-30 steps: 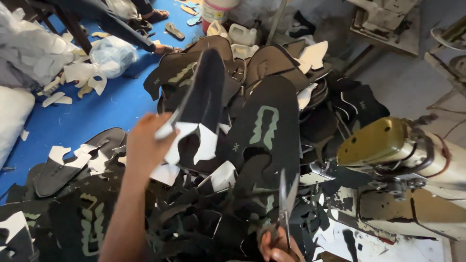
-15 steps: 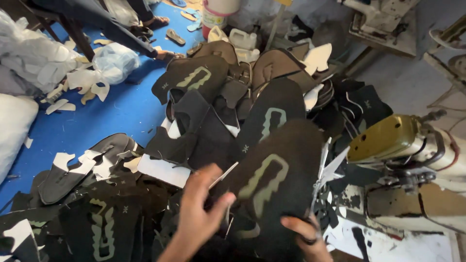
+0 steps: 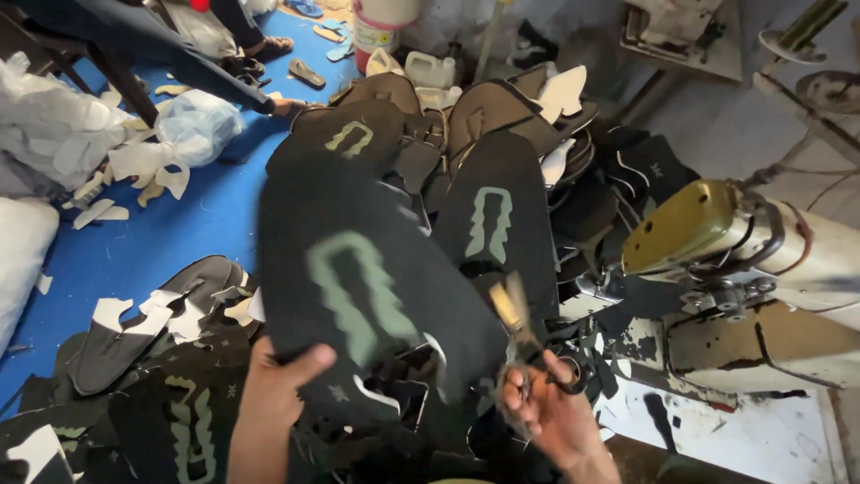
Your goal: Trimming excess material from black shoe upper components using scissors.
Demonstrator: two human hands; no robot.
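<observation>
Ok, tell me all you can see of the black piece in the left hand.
The black piece is a large, flat, sole-shaped cut of dark, matte, foam-like sheet with a pale green looped mark on its face. It is blurred by motion. It is held up, tilted, above the pile of similar pieces. The left hand grips its lower edge, thumb on top. The right hand, holding scissors, is near its right edge; contact cannot be told.

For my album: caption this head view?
Left hand lifts a black sole piece; right hand holds scissors.
</observation>
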